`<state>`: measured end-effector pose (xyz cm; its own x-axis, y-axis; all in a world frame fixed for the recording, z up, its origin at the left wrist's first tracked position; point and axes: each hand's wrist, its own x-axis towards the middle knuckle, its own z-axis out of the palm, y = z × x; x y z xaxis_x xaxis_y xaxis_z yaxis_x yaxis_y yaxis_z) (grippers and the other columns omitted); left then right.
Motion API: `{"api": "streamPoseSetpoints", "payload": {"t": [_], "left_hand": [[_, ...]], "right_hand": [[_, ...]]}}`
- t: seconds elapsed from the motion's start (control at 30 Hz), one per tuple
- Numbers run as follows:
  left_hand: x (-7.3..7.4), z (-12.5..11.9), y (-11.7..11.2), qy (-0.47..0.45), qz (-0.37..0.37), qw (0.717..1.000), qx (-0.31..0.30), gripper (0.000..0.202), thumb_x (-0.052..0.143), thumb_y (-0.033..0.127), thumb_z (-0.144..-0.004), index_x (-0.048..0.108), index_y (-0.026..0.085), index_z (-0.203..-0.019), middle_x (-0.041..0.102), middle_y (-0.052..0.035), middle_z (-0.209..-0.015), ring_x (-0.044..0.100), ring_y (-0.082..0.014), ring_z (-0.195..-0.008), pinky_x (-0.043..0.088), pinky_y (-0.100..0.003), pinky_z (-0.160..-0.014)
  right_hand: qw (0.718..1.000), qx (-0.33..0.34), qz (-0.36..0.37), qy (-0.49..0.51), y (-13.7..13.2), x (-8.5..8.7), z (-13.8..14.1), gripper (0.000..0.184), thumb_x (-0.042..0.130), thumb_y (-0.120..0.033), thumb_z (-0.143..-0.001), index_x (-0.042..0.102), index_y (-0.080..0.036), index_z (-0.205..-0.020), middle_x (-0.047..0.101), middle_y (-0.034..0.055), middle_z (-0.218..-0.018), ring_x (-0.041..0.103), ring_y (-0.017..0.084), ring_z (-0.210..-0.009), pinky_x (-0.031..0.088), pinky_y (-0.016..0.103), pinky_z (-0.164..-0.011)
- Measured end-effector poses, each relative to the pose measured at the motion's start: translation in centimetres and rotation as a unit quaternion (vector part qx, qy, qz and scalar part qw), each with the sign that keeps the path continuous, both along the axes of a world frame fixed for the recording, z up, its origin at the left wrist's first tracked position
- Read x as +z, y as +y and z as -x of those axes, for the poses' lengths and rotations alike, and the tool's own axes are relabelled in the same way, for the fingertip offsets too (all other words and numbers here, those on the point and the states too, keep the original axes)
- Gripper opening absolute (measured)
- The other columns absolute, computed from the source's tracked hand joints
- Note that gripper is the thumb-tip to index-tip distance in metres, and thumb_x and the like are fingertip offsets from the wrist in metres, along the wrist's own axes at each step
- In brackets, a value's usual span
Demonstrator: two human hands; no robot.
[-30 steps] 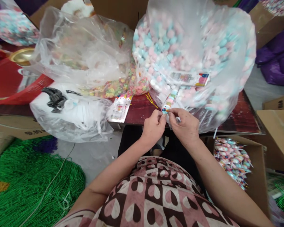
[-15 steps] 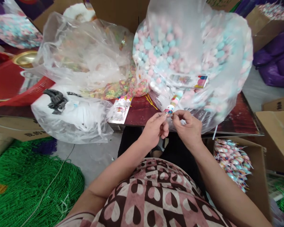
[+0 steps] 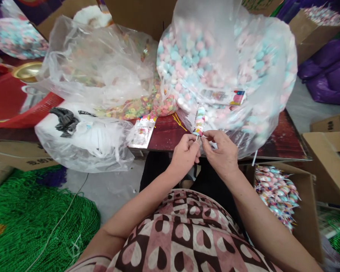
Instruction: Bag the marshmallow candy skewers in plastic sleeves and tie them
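Observation:
A marshmallow stick [image 3: 200, 120] in a clear printed wrapper stands up between my hands, its pastel pieces stacked in a column. My left hand [image 3: 186, 152] is closed, thumb and fingers pinching the stick just under the wrapper. My right hand [image 3: 221, 152] pinches at the wrapper's gathered lower end; whether a tie is between those fingertips is too small to tell. Behind them rests a large clear bag [image 3: 184, 64] of pink, blue and white puffs. Several yellow twist ties [image 3: 179, 121] lie to the left, beside a stack of printed wrappers [image 3: 142, 132].
On the left are a clear bag of colourful rings [image 3: 133, 109], a plastic bag with white sticks [image 3: 99, 138] and a red basket [image 3: 42, 109]. A cardboard box [image 3: 304, 200] at the right holds many wrapped sticks. Green cords [image 3: 45, 211] cover the floor at left.
The wrapped stick has swung from a rightward lean to nearly upright and shifted left. My fingers have moved slightly at its lower end. The whole view has shifted a little.

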<state>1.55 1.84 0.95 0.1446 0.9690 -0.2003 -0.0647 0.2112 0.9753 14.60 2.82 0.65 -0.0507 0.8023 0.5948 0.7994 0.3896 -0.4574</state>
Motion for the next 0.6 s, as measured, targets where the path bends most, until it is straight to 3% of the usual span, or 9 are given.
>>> {"api": "streamPoseSetpoints", "payload": {"t": [0.13,0.23,0.6], "left_hand": [[-0.1,0.2,0.0,0.111,-0.056,0.992,0.018,0.012,0.048,0.032,-0.090,0.051,0.022,-0.097,0.048,0.0086,-0.056,0.047,-0.0071,-0.044,0.038,-0.020,-0.050],[-0.3,0.2,0.0,0.142,-0.068,0.987,0.021,0.013,0.047,0.032,-0.090,0.053,0.022,-0.098,0.050,0.0071,-0.058,0.047,-0.0080,-0.048,0.037,-0.020,-0.052],[-0.4,-0.3,-0.4,0.064,-0.010,0.997,-0.037,0.026,0.042,0.034,-0.092,0.049,0.022,-0.114,0.050,0.0071,-0.060,0.046,-0.0094,-0.044,0.037,-0.020,-0.047]], "right_hand": [[1.000,0.001,-0.012,-0.007,-0.1,0.2,0.2,0.008,0.058,-0.022,-0.088,0.065,-0.020,-0.092,0.069,0.0038,-0.081,0.066,0.017,-0.071,0.051,0.029,-0.067],[1.000,0.007,-0.020,-0.002,-0.2,0.3,0.6,0.008,0.058,-0.021,-0.088,0.064,-0.021,-0.093,0.069,0.0027,-0.081,0.065,0.016,-0.070,0.051,0.028,-0.068],[0.996,-0.045,0.062,0.055,0.4,-1.1,0.3,0.015,0.057,-0.026,-0.087,0.068,-0.019,-0.095,0.073,0.0046,-0.082,0.065,0.017,-0.065,0.053,0.031,-0.068]]}}
